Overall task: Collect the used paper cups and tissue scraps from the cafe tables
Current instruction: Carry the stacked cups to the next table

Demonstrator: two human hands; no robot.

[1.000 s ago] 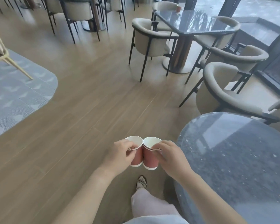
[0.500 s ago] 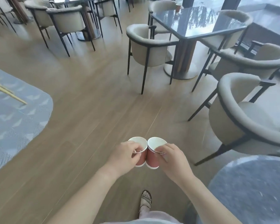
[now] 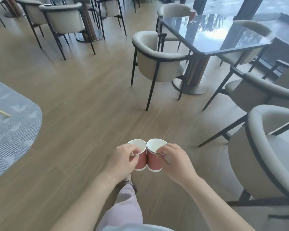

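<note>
Lower centre: left hand (image 3: pixel 123 157) gripping left cup (image 3: pixel 139 154), right hand (image 3: pixel 175 161) gripping right cup (image 3: pixel 154 155); cups touching

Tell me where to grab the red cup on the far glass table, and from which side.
Take the red cup by its side wall just under the rim, coming from above: it stands upright at the table's far corner, a chair back close beside it. The left hand and right hand grip cups, so probably nest those first.
</note>
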